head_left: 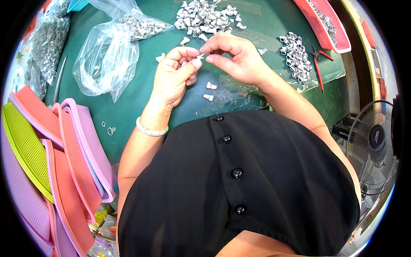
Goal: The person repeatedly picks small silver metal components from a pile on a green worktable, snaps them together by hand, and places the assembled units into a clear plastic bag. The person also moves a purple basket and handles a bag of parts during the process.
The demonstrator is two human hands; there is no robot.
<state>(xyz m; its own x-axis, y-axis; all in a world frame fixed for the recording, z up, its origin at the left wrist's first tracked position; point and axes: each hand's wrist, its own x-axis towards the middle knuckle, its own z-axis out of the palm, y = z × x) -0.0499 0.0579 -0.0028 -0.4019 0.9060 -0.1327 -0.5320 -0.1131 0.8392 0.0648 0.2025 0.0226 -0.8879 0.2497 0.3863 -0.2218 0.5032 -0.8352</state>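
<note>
Over the green table, my left hand (173, 75) pinches a small silver metal piece (200, 56) between thumb and fingertips. My right hand (239, 58) meets it there, its thumb and forefinger closed on the same spot; what these fingertips hold is too small to make out. Below the hands lie two loose silver fittings (208, 98). Just beyond them spreads a heap of similar silver fittings (203, 19), with a few strays near my left fingers. On the right is a pile of small square-looking metal loops (296, 58).
Red-handled pliers (319, 70) lie by the table's right edge, below a pink basket (332, 40) of metal parts. A clear plastic bag (107, 60) holding fittings is at left. Stacked coloured baskets (81, 141) crowd the lower left. A fan (372, 143) stands at right.
</note>
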